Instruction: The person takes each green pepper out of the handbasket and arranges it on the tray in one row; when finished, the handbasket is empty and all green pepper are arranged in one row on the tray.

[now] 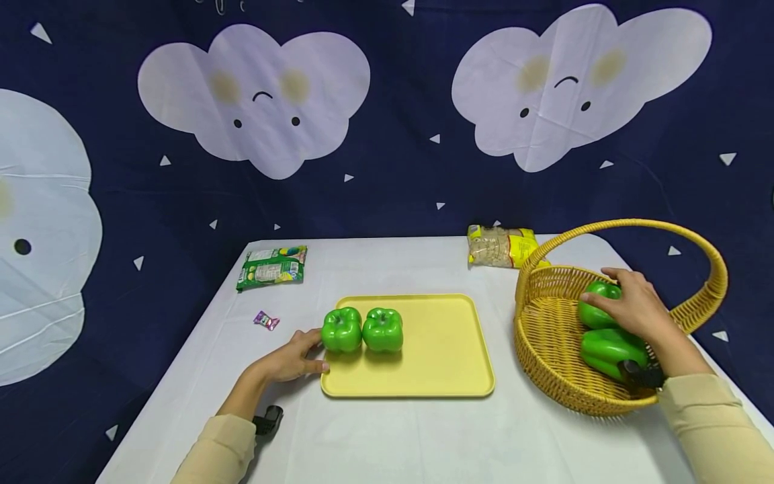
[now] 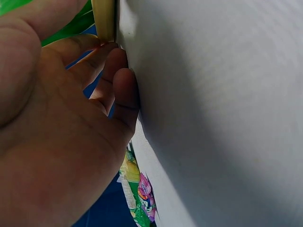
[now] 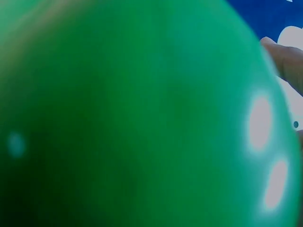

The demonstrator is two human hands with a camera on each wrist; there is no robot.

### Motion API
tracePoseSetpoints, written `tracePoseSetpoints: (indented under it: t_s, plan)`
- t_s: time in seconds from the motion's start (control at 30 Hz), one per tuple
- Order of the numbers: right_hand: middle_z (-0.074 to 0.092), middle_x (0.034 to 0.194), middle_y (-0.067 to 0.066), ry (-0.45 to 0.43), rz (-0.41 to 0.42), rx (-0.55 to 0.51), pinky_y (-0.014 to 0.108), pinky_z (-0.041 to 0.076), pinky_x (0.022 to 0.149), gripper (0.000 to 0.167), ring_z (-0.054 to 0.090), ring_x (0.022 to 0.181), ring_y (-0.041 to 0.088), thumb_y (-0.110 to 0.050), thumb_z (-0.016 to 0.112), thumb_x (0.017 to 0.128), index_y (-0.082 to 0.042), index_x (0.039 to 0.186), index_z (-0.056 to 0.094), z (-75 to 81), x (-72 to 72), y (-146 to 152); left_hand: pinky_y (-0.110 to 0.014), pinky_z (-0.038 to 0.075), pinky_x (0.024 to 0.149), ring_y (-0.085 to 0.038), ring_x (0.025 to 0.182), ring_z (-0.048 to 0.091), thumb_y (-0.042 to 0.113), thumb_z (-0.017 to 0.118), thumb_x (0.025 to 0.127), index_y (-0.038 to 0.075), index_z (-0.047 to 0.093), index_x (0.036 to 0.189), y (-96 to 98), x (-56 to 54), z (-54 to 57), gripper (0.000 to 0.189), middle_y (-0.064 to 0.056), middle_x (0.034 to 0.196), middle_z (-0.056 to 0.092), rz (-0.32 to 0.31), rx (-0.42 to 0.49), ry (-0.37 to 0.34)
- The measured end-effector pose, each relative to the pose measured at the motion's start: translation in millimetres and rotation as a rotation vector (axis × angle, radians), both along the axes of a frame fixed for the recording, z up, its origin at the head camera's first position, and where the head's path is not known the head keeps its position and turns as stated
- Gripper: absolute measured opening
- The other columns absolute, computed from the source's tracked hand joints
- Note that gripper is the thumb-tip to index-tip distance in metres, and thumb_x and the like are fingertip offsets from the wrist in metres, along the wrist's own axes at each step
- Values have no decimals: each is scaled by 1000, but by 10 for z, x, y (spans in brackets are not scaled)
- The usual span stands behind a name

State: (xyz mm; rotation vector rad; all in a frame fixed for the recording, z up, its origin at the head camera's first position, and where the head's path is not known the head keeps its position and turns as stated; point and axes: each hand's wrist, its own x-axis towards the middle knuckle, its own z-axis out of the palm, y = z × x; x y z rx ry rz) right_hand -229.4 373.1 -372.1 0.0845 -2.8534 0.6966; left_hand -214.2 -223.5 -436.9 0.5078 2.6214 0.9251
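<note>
Two green bell peppers, a left one (image 1: pixel 342 330) and a right one (image 1: pixel 383 330), stand side by side on the left part of a yellow tray (image 1: pixel 441 349). My left hand (image 1: pixel 293 357) holds the tray's left edge, thumb over the rim and fingers against its side in the left wrist view. At the right, my right hand (image 1: pixel 637 306) reaches into a wicker basket (image 1: pixel 547 343) and grips a green bell pepper (image 1: pixel 595 312) between thumb and fingers. Another green bell pepper (image 1: pixel 611 351) lies nearer in the basket, under the wrist. Shiny green pepper skin (image 3: pixel 156 113) fills most of the right wrist view.
The basket's tall handle (image 1: pixel 629 223) arches over its opening, behind the right hand. A green snack packet (image 1: pixel 273 267) and a small purple wrapped candy (image 1: pixel 266 320) lie at the left. At the back right lies a yellow packet (image 1: pixel 502 247), partly behind the basket.
</note>
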Motion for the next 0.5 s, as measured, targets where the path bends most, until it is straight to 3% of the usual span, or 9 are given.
tracePoseSetpoints:
  t_s: [0.23, 0.5]
  plan:
    - [39, 126, 39, -1, 11, 6, 58, 32, 80, 75, 35, 110, 51, -40, 62, 88, 14, 134, 37, -17, -7, 28, -54, 32, 102, -25, 114, 37, 29, 71, 82, 8, 36, 145, -4, -2, 2, 74, -16, 144, 42, -3, -1, -5]
    - [48, 112, 34, 7, 53, 4, 31, 37, 64, 71, 47, 91, 38, -35, 66, 87, 16, 130, 39, -36, -36, -23, -54, 32, 102, -25, 113, 36, 29, 71, 83, 8, 36, 145, 0, 3, 15, 75, -16, 145, 42, -5, -1, -4]
